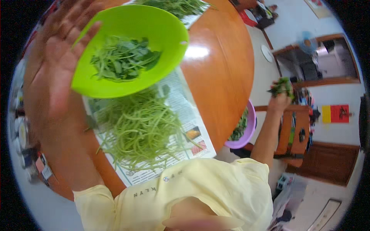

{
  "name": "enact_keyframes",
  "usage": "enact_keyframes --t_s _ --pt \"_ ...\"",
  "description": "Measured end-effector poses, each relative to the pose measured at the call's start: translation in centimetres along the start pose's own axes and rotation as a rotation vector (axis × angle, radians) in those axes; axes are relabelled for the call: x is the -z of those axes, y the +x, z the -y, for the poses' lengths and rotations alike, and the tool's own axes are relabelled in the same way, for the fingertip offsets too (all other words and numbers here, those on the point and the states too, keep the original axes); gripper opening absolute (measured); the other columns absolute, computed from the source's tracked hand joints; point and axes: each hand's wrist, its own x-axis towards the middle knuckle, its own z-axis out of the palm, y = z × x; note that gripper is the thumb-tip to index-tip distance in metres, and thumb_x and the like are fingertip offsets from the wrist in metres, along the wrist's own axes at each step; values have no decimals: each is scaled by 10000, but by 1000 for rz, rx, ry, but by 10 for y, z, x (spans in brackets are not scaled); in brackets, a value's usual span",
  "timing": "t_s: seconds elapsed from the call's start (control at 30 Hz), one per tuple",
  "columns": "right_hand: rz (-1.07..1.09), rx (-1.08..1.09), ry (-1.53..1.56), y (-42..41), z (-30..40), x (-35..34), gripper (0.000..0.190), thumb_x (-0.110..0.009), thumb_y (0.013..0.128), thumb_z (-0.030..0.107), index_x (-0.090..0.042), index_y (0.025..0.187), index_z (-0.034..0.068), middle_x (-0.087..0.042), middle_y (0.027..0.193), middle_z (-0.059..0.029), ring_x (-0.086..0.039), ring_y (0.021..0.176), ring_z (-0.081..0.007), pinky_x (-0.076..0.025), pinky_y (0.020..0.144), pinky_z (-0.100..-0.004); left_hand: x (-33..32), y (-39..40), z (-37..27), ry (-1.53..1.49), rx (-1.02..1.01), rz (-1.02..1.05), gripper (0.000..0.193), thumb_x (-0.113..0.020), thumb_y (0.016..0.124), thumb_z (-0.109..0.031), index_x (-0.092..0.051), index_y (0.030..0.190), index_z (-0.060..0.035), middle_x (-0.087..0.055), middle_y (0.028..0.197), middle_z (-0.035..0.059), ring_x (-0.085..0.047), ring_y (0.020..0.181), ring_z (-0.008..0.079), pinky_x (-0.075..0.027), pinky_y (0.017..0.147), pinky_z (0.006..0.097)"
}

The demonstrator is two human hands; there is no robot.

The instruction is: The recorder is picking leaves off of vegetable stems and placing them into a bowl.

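Observation:
My left hand (65,55), motion-blurred, is raised at the left with its palm showing and fingers apart. Its fingertips overlap the rim of a bright green plastic bowl (167,26); whether they touch is unclear. Leafy greens with cut stems (124,60) lie in the bowl. Below it, a loose heap of pale green stems (141,130) spreads over newspaper (199,124). Far out to the right, my right hand (279,101) grips a bunch of leafy greens (281,86). Nearer the table edge, a purple basin (252,124) contains more leafy greens (241,127), partly hidden by the table.
The round wooden table (222,66) curves between the bowl and the basin. More greens (176,7) rest on paper at its far side. A wooden chair or cabinet (296,130) stands beyond my right arm. Blurred dishes (23,132) and other items are at the far left.

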Motion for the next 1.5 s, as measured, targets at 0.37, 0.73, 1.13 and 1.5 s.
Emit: enact_keyframes --t_s 0.37,0.73,1.13,1.5 --pt "473 -426 -1156 -164 -199 139 401 -704 781 124 -669 1166 19 -699 1108 -221 -667 1046 -366 -509 908 -438 -21 3 1 220 76 -103 369 -521 1024 -211 -506 1348 -34 -457 1403 171 -507 1243 286 -449 1070 449" --pt "376 303 -945 -31 -61 -7 239 -572 956 97 -675 1143 -10 -725 1022 -109 -676 923 -153 -516 813 -280 -12 -17 -32 319 -68 -180 244 -544 1022 -243 -599 1217 -108 -624 1205 65 -573 1113 203 -402 1047 462" --pt "1389 616 -576 -132 119 -334 200 -683 844 42 -694 1041 8 -698 971 -161 -689 900 -279 -546 814 -369 -50 -4 -17 222 -196 -589 228 -497 1021 -108 -571 1208 -1 -642 1155 122 -622 1034 220 -530 922 351" --pt "1820 955 -1095 -138 63 -366 212 -674 781 91 -683 986 36 -676 979 -189 -650 995 -369 -503 880 -484 -31 -4 -22 266 -178 -463 225 -510 1021 -94 -578 1197 28 -628 1098 96 -607 1005 179 -522 907 306"
